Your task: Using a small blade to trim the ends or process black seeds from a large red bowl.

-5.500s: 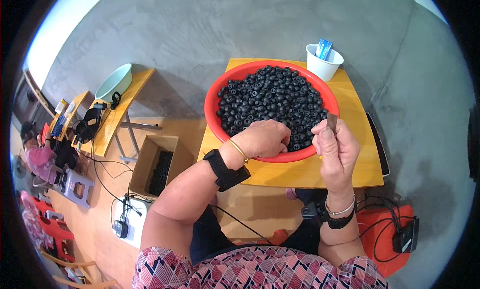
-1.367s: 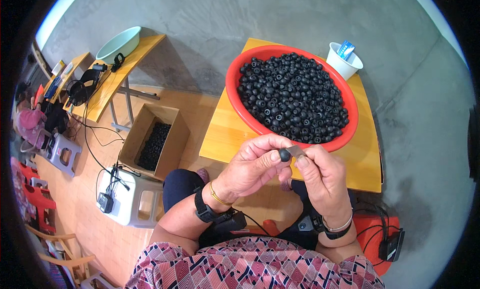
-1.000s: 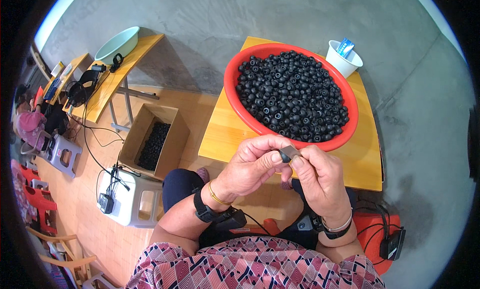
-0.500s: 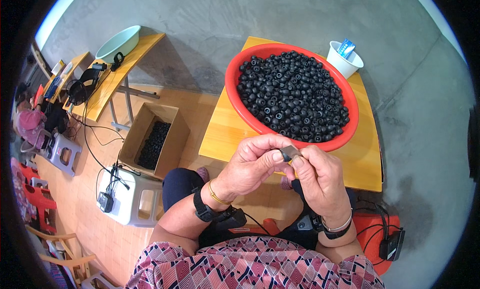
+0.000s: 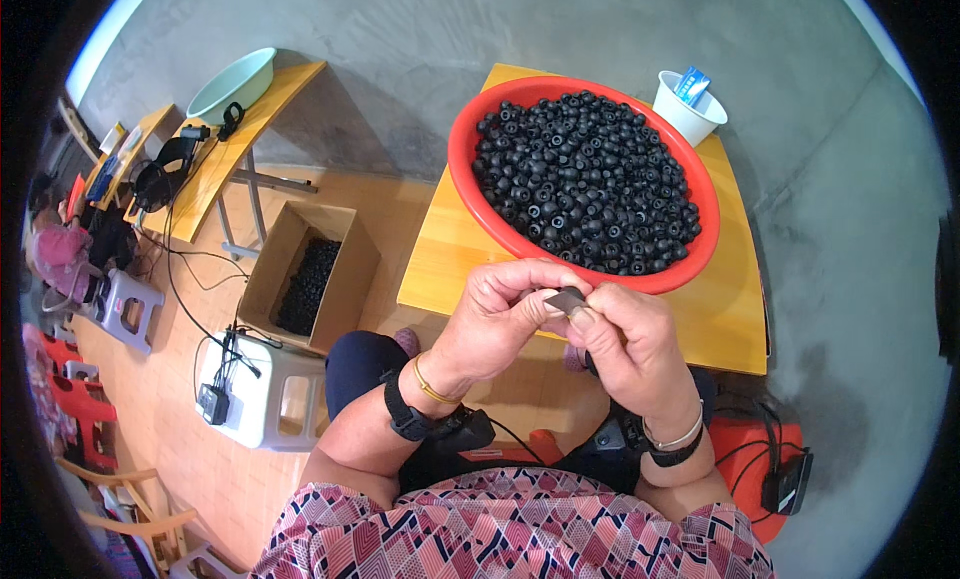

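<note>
**Bringing a thin flat grey metal strip (image 5: pixel 561 301) to a small round black piece (image 5: pixel 574 291)**

At far left, a seated person in a pink top (image 5: pixel 62 251). Beside that, a long yellow wooden desk (image 5: pixel 218 184) with a pale green round plastic basin (image 5: pixel 232 89) on top. Lower down, on the floor, an open brown cardboard box (image 5: pixel 347 279) holding loose black pieces (image 5: pixel 308 291). Nearer, a white plastic stool (image 5: pixel 250 419) bearing black cables.

In the middle, pinching the black piece, partly hidden by the strip, between thumb and fingers of the left bare hand (image 5: pixel 500 317). Just to the right, clamping the strip between thumb and fingers of the right bare hand (image 5: pixel 632 341). Hands close together by the near rim of a large red oval plastic basin (image 5: pixel 462 167); impossible to tell whether touching it. In that basin, a heap of black holed pieces (image 5: pixel 590 184).

Judging by the pose, working the strip against the piece. For the next move, best to hold the left pinch firm, guide the strip in small strokes and spare the fingertips.

Behind, at the right of the desk, a white tapered plastic bucket (image 5: pixel 688 119) containing a blue-and-white packet (image 5: pixel 691 86).
</note>
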Available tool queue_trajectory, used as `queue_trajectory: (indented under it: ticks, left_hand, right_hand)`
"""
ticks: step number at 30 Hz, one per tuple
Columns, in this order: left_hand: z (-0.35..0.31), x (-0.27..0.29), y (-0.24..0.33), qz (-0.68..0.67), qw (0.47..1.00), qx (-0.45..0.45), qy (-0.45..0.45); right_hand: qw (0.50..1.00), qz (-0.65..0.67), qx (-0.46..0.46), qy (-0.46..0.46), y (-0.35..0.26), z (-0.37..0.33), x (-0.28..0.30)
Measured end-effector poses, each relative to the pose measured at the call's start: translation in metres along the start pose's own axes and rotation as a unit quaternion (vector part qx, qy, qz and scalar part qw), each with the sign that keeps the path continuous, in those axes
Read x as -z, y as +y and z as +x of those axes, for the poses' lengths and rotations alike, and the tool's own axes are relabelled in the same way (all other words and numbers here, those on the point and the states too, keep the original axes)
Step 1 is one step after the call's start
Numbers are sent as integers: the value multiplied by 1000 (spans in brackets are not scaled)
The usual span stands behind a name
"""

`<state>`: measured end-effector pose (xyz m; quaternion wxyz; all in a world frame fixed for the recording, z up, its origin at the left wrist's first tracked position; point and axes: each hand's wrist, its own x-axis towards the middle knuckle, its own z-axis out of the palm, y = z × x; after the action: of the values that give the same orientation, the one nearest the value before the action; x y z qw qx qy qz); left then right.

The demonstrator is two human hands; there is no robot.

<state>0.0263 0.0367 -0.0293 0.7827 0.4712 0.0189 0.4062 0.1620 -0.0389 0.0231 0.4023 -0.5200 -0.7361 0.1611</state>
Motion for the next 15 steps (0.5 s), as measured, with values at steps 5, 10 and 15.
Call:
queue_trajectory:
  ticks: [5, 10, 15]
  left_hand:
    - [0, -6, 1, -127, 991, 27, -30]
    - [-1, -3, 3, -175, 983, 33, -48]
    - [-2, -4, 5, -163, 985, 36, -49]
  right_hand:
    - [962, 266, -59, -29, 2, 2, 7]
    - [947, 308, -84, 30, 10, -4, 3]
    - [983, 84, 74, 145, 0, 1, -5]
